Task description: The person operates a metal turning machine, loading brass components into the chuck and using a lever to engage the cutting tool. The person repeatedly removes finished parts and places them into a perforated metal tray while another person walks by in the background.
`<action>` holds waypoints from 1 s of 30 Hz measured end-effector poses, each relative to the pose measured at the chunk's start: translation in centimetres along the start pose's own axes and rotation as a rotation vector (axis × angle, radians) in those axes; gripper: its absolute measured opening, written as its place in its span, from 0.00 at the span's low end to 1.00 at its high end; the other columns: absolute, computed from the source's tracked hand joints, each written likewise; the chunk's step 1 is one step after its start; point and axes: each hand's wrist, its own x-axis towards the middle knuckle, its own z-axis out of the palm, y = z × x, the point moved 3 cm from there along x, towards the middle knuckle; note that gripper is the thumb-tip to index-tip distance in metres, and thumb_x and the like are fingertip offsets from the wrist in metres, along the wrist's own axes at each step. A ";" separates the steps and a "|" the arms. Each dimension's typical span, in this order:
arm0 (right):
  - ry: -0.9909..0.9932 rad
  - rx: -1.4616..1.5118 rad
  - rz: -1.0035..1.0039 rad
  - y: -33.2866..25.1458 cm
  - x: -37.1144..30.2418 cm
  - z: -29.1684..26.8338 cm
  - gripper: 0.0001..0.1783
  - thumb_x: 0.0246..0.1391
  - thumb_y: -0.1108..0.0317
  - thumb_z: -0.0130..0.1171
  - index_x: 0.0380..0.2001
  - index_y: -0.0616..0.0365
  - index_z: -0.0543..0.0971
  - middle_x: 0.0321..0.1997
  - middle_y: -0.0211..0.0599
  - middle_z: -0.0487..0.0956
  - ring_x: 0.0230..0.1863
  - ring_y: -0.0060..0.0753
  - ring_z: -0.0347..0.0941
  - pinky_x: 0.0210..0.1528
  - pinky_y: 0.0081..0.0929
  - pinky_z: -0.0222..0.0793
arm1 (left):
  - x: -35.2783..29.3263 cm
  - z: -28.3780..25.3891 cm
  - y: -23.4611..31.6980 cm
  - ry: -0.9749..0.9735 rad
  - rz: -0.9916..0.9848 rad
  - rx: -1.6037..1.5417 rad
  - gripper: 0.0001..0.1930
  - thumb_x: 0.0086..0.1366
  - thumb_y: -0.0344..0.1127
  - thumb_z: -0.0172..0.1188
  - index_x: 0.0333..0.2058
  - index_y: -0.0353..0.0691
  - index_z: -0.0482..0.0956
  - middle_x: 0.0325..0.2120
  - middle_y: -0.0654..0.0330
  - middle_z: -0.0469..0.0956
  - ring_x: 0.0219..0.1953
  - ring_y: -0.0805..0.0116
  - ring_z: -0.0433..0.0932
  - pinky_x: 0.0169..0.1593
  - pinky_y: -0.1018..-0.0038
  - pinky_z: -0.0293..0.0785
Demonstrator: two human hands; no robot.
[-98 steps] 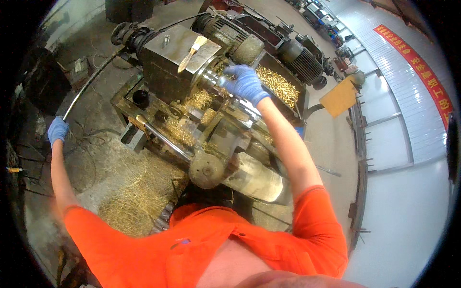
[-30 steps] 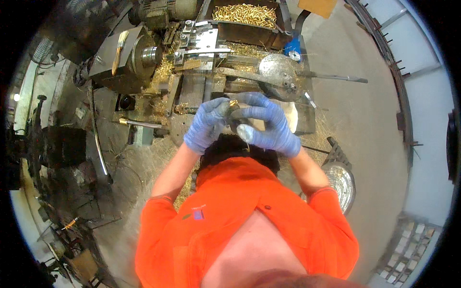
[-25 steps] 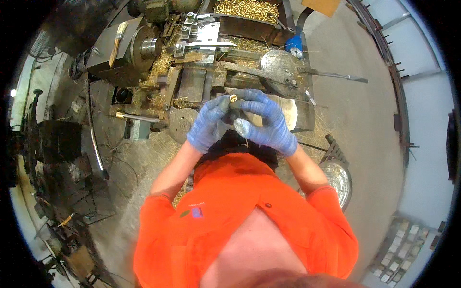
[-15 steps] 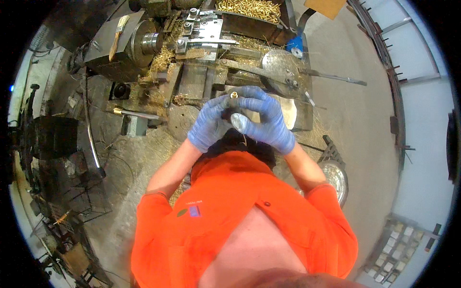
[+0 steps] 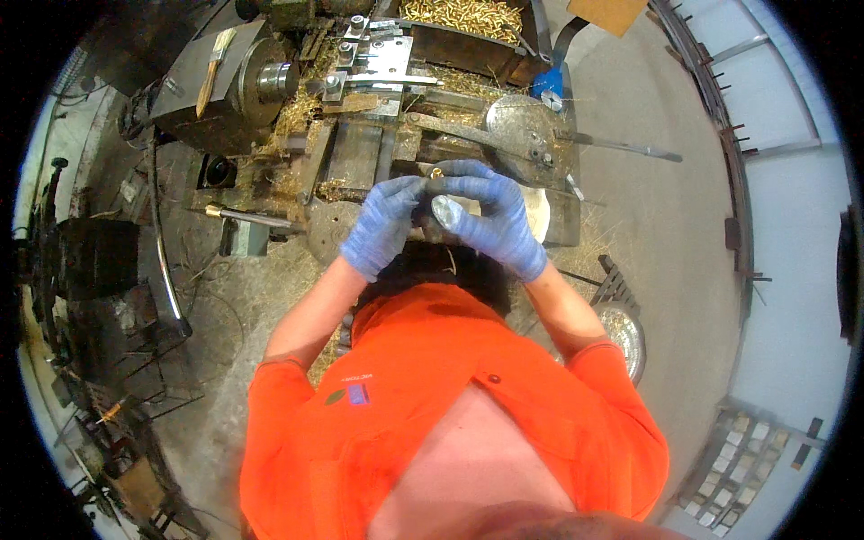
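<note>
In front of my chest, over the near edge of the lathe (image 5: 355,157), my two hands in blue knit gloves meet at the fingertips. A small brass part (image 5: 437,173) stands up between them. My left hand (image 5: 382,225) is closed, its darkened fingertips pressed in from the left side of the part. My right hand (image 5: 495,216) reaches it with curled fingers, its grey, worn thumb (image 5: 445,212) held below and apart from them. Whatever lies behind the fingertips is too dark to make out.
Behind the hands sits a bin of small brass pieces (image 5: 463,20). A brush (image 5: 212,76) lies on the headstock. Brass shavings cover the machine bed. A lever (image 5: 621,147) sticks out rightward, and a rod with a brass tip (image 5: 252,216) lies at left. A round metal pan (image 5: 623,337) is at right.
Both hands have shifted slightly leftward in the picture, as has the whole scene. The brass part remains between the fingertips, turned a little.
</note>
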 end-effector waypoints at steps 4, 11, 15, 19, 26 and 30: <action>-0.006 -0.139 0.005 0.0 1.1 -0.4 0.15 0.43 0.59 0.64 0.32 0.58 0.80 0.40 0.45 0.75 0.43 0.37 0.72 0.45 0.30 0.67 | -0.7 -0.6 2.0 0.082 -0.112 0.148 0.12 0.60 0.40 0.54 0.34 0.36 0.77 0.24 0.67 0.75 0.27 0.80 0.71 0.29 0.84 0.65; 0.037 -0.536 -0.106 1.7 9.7 -8.2 0.18 0.40 0.55 0.65 0.30 0.57 0.80 0.39 0.50 0.75 0.42 0.43 0.71 0.46 0.33 0.66 | -3.1 -6.7 11.7 0.306 0.293 0.719 0.12 0.60 0.40 0.55 0.32 0.35 0.77 0.21 0.62 0.76 0.23 0.80 0.72 0.27 0.81 0.70; 0.389 -1.140 -0.406 0.3 15.0 -10.2 0.25 0.40 0.48 0.61 0.39 0.53 0.76 0.46 0.49 0.72 0.46 0.50 0.67 0.50 0.38 0.63 | -3.3 -10.5 17.9 0.702 0.627 1.219 0.13 0.59 0.39 0.57 0.36 0.34 0.76 0.24 0.61 0.78 0.25 0.80 0.75 0.29 0.79 0.72; 0.156 -0.718 -0.414 -1.9 12.0 -4.8 0.21 0.37 0.55 0.64 0.35 0.53 0.78 0.47 0.50 0.72 0.47 0.50 0.67 0.49 0.38 0.63 | -2.2 -14.8 21.8 1.005 0.561 1.630 0.21 0.57 0.52 0.54 0.46 0.48 0.73 0.29 0.53 0.78 0.30 0.57 0.78 0.33 0.68 0.72; 0.131 -0.639 -0.150 3.5 3.2 -3.4 0.18 0.37 0.55 0.65 0.30 0.56 0.79 0.42 0.49 0.74 0.44 0.50 0.69 0.47 0.38 0.64 | 1.7 -15.2 21.6 0.996 0.356 2.121 0.26 0.57 0.56 0.49 0.48 0.47 0.70 0.32 0.52 0.77 0.29 0.55 0.77 0.33 0.64 0.72; 0.124 -0.668 -0.057 4.1 0.7 -5.9 0.19 0.39 0.55 0.64 0.31 0.58 0.79 0.42 0.49 0.74 0.44 0.49 0.69 0.47 0.37 0.64 | 0.7 -14.1 20.2 0.992 0.392 1.998 0.22 0.57 0.51 0.50 0.46 0.46 0.72 0.33 0.53 0.78 0.30 0.55 0.77 0.33 0.64 0.72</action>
